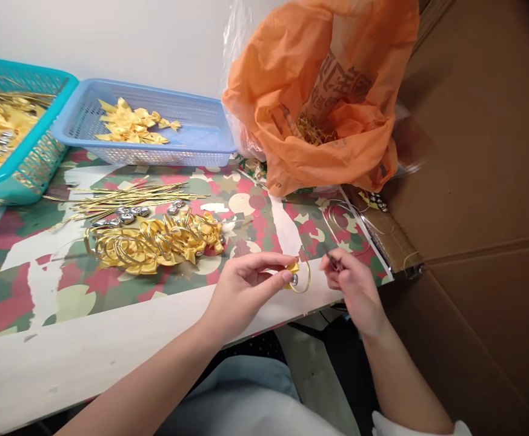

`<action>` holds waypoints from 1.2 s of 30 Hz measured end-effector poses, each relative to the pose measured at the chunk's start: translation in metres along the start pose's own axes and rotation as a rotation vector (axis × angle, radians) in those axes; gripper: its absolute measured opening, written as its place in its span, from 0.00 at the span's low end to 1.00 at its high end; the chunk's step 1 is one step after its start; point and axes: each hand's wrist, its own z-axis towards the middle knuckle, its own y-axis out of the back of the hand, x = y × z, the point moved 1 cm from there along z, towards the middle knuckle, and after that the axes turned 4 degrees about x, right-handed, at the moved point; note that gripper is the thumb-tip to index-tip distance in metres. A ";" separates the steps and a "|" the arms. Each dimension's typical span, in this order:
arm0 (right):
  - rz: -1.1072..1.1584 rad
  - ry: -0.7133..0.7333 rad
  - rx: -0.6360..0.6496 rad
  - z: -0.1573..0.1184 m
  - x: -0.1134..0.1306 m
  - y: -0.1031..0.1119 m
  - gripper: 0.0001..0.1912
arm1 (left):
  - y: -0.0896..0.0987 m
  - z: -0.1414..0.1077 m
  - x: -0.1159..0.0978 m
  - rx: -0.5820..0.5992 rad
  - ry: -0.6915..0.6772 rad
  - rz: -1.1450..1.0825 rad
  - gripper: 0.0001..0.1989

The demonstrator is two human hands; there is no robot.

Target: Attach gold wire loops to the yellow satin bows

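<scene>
The left grip [246, 287] is pinching a small bow [293, 266] over the desk [86, 357].

Its thumb and finger are pressing close around the bow, with the silver bead [294, 280] and gold ring [309, 278] sticking out. The bow is looking very light and soft, so it may be squashing under a hard pinch; the bead is looking hard and slippery, the ring thin and bendy. Holding the bow right beside the bead is seeming best. Just beside, the right grip [355, 287] is curling tightly around a dark thing [335, 261], too blurry to name. Farther left, a pile [139, 249] of bows is lying near gold ties [141, 197] and loose beads [126, 213]. Behind, a blue basket [164, 158] is holding more bows [132, 124], and an orange bag [291, 54] is standing beside it.
</scene>
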 end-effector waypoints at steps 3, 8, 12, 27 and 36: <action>-0.209 0.030 0.030 -0.010 -0.003 0.006 0.17 | 0.000 0.000 0.000 -0.009 -0.015 0.044 0.06; -0.477 0.143 -0.061 -0.013 0.007 0.013 0.13 | -0.001 -0.001 0.001 0.020 -0.071 0.112 0.08; -0.571 0.208 -0.067 -0.007 0.015 0.013 0.09 | 0.000 -0.003 0.002 0.038 -0.113 0.167 0.09; -0.656 0.229 -0.049 0.002 0.023 -0.010 0.08 | -0.001 -0.001 0.001 -0.029 -0.072 0.224 0.11; -0.635 0.235 -0.097 -0.002 0.018 -0.011 0.08 | 0.001 -0.002 0.004 -0.008 0.011 0.065 0.12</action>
